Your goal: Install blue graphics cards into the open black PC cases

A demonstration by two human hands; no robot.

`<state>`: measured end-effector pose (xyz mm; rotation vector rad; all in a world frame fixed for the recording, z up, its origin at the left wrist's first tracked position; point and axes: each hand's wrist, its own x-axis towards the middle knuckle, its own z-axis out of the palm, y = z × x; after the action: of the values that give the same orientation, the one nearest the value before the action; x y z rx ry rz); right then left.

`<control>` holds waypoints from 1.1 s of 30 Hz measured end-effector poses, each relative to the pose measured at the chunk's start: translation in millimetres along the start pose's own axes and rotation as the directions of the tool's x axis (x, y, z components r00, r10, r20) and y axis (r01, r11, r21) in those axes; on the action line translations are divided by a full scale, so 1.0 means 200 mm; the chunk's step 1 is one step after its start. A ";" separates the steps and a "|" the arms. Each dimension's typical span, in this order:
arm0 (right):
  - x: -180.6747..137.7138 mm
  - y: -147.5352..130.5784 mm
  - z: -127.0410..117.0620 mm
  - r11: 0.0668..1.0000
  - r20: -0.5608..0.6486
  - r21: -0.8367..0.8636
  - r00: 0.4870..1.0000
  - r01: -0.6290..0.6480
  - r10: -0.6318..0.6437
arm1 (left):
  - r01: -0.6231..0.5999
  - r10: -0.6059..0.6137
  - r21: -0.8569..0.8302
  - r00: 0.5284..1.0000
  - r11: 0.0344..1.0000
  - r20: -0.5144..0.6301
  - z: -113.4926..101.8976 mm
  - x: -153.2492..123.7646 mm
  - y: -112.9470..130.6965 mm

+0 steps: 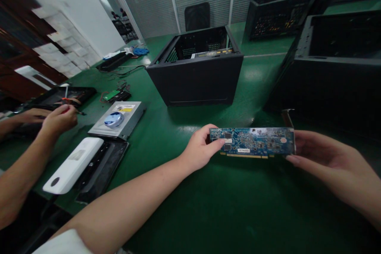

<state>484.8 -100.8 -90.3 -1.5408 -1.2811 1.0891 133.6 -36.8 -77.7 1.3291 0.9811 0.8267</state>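
A blue graphics card [253, 141] is held up over the green table, its chip-covered face towards me and its gold edge contacts pointing down. My left hand [204, 147] pinches the card's left end, with the thumb on the front face. At the other end, by the metal bracket [287, 119], my right hand [324, 154] is curled with thumb and fingers closed on the card's edge. Part of the right fingers is hidden behind the card. Beyond the card stands an open black computer case [202, 77] with a board inside.
Another black case [330, 75] stands close on the right, and one more [276, 14] behind. On the left lie an optical drive [127, 117] with a blue-white round object [113, 120] on it, and a white power strip-like box [74, 164]. A co-worker's hands [61, 119] hold a screwdriver.
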 end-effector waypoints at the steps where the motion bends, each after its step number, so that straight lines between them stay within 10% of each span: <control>1: 0.00 0.00 0.00 1.000 0.000 -0.001 1.000 0.001 -0.001 | -0.005 0.005 -0.005 1.000 1.000 0.001 0.00 0.00 0.00; 33: 0.00 0.01 0.02 0.994 0.047 0.016 0.993 0.105 -0.106 | -0.020 0.026 0.116 0.998 0.993 -0.057 0.00 0.00 0.02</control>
<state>481.7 -100.8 -93.8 -1.4286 -1.3693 1.0701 134.8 -36.2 -74.2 1.4240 1.0751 0.8409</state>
